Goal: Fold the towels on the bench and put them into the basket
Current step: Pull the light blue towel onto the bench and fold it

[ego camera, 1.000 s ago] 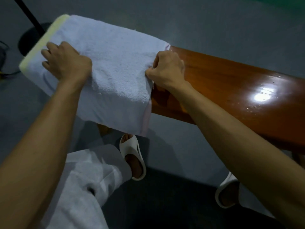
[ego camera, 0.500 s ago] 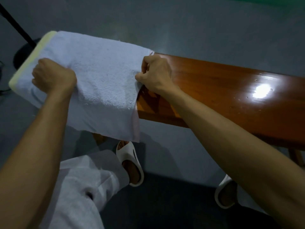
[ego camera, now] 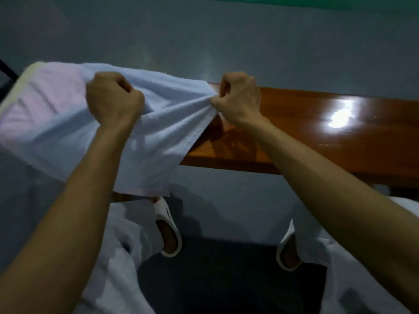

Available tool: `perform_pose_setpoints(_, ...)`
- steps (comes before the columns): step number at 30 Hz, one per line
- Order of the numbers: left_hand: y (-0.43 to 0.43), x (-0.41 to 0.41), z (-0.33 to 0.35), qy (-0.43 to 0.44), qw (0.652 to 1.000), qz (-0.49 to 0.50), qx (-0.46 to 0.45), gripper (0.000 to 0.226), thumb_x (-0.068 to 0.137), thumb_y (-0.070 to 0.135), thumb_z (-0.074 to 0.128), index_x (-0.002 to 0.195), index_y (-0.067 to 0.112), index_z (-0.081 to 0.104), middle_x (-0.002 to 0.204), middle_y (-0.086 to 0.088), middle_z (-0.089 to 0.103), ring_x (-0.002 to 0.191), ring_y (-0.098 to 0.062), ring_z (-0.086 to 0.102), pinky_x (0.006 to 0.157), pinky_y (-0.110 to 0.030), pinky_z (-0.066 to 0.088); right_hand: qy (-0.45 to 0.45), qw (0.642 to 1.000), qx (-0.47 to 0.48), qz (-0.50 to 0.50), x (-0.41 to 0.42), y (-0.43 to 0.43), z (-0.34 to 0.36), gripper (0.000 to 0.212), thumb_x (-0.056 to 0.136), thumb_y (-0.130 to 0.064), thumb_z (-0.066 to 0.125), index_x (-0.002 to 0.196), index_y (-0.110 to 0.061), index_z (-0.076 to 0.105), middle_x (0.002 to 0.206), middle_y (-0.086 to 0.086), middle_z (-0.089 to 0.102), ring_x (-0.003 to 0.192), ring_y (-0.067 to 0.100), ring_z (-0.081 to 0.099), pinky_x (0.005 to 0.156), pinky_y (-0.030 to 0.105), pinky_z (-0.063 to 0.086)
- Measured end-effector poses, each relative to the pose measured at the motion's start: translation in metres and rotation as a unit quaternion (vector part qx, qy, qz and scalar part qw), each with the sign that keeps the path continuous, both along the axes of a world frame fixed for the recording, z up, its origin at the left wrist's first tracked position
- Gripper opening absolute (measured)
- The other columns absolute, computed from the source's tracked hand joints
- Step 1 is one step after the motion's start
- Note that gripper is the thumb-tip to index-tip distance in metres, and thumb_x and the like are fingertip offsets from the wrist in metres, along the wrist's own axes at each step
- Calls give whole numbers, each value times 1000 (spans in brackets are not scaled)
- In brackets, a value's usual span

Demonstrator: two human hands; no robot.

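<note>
Nearest, below the forearms, two white open-toed slippers (ego camera: 169, 232) stand on the grey floor (ego camera: 226, 200); the left hand (ego camera: 113, 98) is fisted round a bunch of the one pale blue terry towel (ego camera: 163, 132); the right hand (ego camera: 238, 96) pinches its hemmed edge, the cloth taut between them; left of the left hand shows a pink layer (ego camera: 45, 103), possibly a second towel; beyond the right hand runs one glossy brown wooden bench (ego camera: 317, 137), the towel draped over its end.

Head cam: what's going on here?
A person grips a pale towel in both fists. The left hand holds it near the middle and the right hand pinches its right edge, so the cloth bunches between them. It drapes over the left end of the glossy wooden bench, with its near edge hanging down.
</note>
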State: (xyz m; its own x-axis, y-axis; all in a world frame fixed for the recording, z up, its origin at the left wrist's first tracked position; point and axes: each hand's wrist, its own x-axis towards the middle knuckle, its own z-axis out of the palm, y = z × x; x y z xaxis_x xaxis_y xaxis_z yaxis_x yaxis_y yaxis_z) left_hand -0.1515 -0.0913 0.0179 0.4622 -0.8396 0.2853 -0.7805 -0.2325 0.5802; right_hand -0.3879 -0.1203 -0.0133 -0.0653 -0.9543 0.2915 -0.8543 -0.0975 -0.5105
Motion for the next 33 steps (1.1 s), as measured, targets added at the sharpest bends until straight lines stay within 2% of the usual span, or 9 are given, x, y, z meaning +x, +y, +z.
perform_pose_setpoints(6,-13,-77,-12,56,986,-131,89,15,70,19,66,74,7,72,76,-18,72,82,-35,70,75,-38,56,0,995,45,-93,-106,24,-10,17,65,-33,71,73,-19,67,81,4,73,79,26,69,68,38,58)
perform_pose_setpoints(9,-19,-110,-15,103,975,-155,119,21,74,23,73,78,2,74,80,-23,71,76,-35,70,73,-42,60,-13,990,53,-129,-151,32,-12,13,63,-34,72,66,-25,62,79,2,73,78,24,70,70,40,59)
perform_pose_setpoints(11,-22,-128,-18,133,966,-178,134,22,76,22,74,82,1,77,80,-22,72,63,-29,64,64,-34,60,-19,986,59,-156,-175,33,-13,15,63,-35,73,63,-29,59,81,1,74,80,23,70,73,40,60)
perform_pose_setpoints(14,-26,-145,-23,115,958,-208,159,19,85,18,74,86,-1,76,76,-15,67,53,-15,52,45,-19,42,-33,980,68,-184,-202,33,-14,18,63,-38,76,64,-30,60,86,0,75,85,22,71,77,40,60)
perform_pose_setpoints(20,-28,-148,-32,75,950,-240,186,22,95,30,73,93,9,76,81,-4,69,69,-13,59,65,-28,54,1,985,79,-155,-218,27,-24,13,74,-37,72,78,-25,71,90,2,76,87,25,70,79,44,61)
perform_pose_setpoints(24,-20,-138,-44,-63,939,-307,142,37,96,44,69,126,23,64,130,-10,58,103,-24,61,89,-35,50,20,990,39,-132,-214,29,-32,7,87,-26,71,91,-20,72,96,2,73,87,22,67,78,44,61)
perform_pose_setpoints(27,-15,-136,-51,-136,926,-311,168,49,98,52,62,138,27,54,145,-14,45,127,-37,50,104,-47,46,26,991,7,-128,-202,38,-36,30,92,-30,68,116,-13,68,117,9,66,104,25,61,88,45,59)
perform_pose_setpoints(30,-9,-136,-52,-146,924,-307,178,50,98,52,60,139,24,52,144,-15,43,128,-38,47,103,-49,46,99,986,101,-88,-186,52,-46,58,100,-44,51,149,-13,46,153,13,45,138,32,42,113,50,41)
perform_pose_setpoints(33,-5,-134,-52,-140,920,-310,195,55,97,52,63,142,23,49,143,-14,41,127,-36,48,103,-48,47,148,973,172,-45,-185,64,-56,68,106,-54,27,163,-19,17,172,9,7,159,30,3,127,53,7)
